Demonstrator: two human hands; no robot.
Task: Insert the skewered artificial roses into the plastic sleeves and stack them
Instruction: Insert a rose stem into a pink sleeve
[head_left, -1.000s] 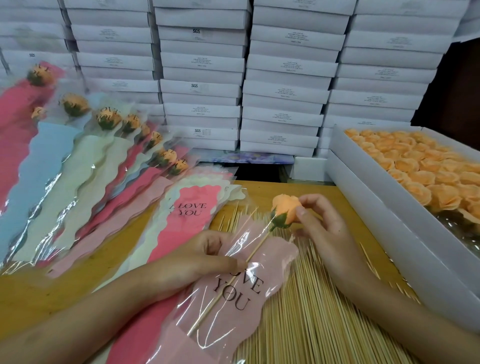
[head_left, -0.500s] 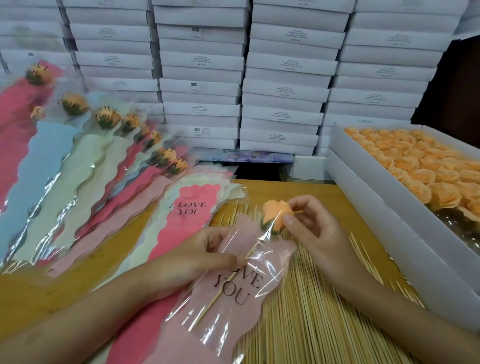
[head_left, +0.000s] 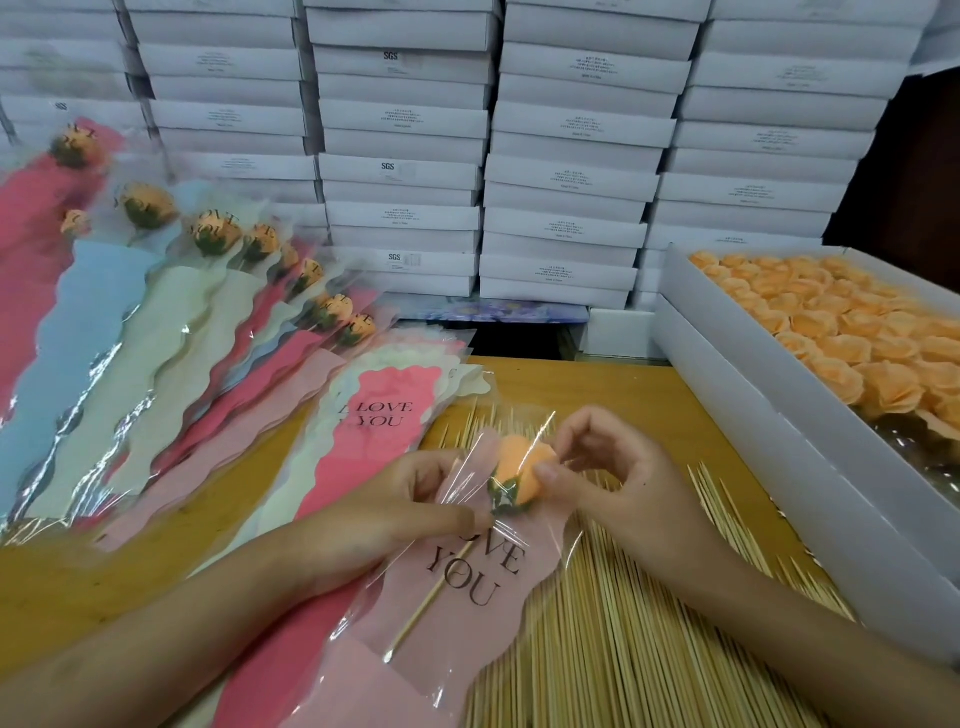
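At far left, filled sleeves (head_left: 156, 332) lie fanned across the table (head_left: 597, 379), each with an orange rose at its top end. Just right of them sits a stack of empty sleeves (head_left: 384, 410); the top one is pink and printed "I LOVE YOU".

The left hand (head_left: 415, 499) pinches the clear film of a pale pink sleeve (head_left: 467, 587) near its mouth, thumb against curled fingers. This sleeve lies slanted over a bed of loose skewers (head_left: 623, 649). A skewer (head_left: 430, 603) runs down inside it, under the "LOVE YOU" print. Its rose (head_left: 522, 473) sits at the sleeve's mouth, partly under the film.

The right hand (head_left: 623, 483) holds the rose head between thumb and fingertips, the other fingers curled above it.

At right, an open white box (head_left: 753, 374) holds rows of orange rose heads (head_left: 831, 322). Closed white boxes (head_left: 566, 182) are stacked high along the back.
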